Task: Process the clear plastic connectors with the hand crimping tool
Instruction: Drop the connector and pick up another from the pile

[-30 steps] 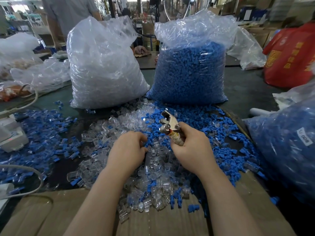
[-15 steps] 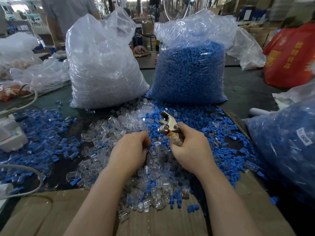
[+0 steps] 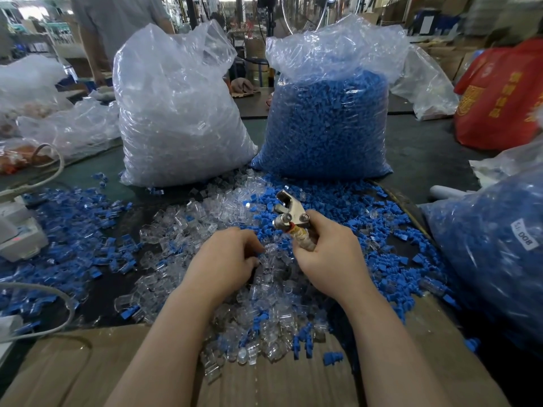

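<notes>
Right grip (image 3: 326, 254) around crimping tool (image 3: 289, 212)

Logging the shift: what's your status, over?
Right hand grips crimper, head up. Left hand curled in connector pile; hold unclear. Blue caps mixed in.

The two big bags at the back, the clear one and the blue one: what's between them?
In the head view, a narrow gap of dark green table separates the clear bag from the blue bag; loose connectors lie before it.
</notes>
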`<state>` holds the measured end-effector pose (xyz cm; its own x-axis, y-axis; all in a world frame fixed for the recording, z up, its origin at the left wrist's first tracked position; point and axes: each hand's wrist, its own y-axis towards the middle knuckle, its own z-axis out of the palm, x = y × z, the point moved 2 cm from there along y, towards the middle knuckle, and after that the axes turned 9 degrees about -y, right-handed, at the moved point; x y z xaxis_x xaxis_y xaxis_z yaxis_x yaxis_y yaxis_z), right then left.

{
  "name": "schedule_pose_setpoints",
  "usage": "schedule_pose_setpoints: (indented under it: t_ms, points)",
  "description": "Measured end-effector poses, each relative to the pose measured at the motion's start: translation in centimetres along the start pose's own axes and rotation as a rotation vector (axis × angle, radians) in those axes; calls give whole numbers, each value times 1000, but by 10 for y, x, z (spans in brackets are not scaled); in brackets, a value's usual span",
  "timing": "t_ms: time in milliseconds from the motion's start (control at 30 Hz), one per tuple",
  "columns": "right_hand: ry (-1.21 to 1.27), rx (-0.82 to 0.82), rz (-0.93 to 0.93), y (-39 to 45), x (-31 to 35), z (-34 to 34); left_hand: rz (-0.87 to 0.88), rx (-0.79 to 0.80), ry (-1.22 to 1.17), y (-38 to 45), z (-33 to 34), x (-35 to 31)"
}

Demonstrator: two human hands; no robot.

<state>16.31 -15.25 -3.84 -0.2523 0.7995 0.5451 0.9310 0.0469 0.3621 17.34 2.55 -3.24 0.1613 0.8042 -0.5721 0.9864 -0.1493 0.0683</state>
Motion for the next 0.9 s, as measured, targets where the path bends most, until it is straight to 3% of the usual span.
schedule_pose_setpoints:
  t_ms: [267,467,700,900]
  points:
    - [3,-3,9,0,-1,2,-20,-49,4,0,1,-1]
    - [39,-15,29,1,1,1,-92,-44,-601,-1,-2,-4]
    - [207,-8,24,2,3,1,-102,0,-944,-3,-9,-10]
    - [301,2,38,3,2,2,-24,-44,-849,-3,-10,-14]
